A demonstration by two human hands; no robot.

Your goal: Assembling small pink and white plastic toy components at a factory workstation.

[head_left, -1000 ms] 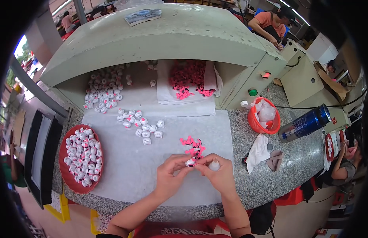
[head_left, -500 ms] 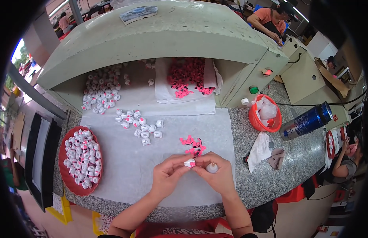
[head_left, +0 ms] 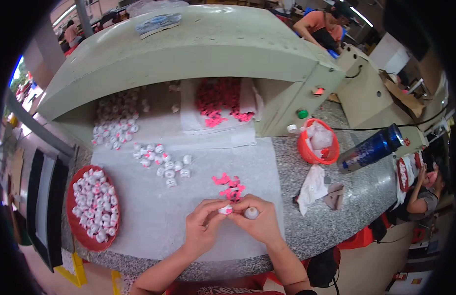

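Note:
Between my two hands is a small rounded white piece with a pink patch (head_left: 225,210). My left hand (head_left: 202,227) pinches it with thumb and fingertips. My right hand (head_left: 263,222) is closed around a small whitish nozzle bottle (head_left: 251,213), and its thumb and forefinger also reach the white piece. Just beyond the fingertips lies a loose cluster of small pink pieces (head_left: 230,186), some with dark spots. Farther left on the white sheet (head_left: 154,211), several similar white pieces (head_left: 170,173) stand in a loose group. My fingers hide part of the held piece.
A red basket (head_left: 73,231) heaped with white pieces stands at the left. A pale green metal hood (head_left: 178,59) arches over more white pieces and a pink pile (head_left: 218,101). To the right are a red plastic basket (head_left: 306,153), a blue tumbler (head_left: 370,148) and cloths (head_left: 312,189).
The whole view has shifted, so the bench and hands appear farther left and slightly lower. Both hands keep their grip, and the white piece looks slightly turned.

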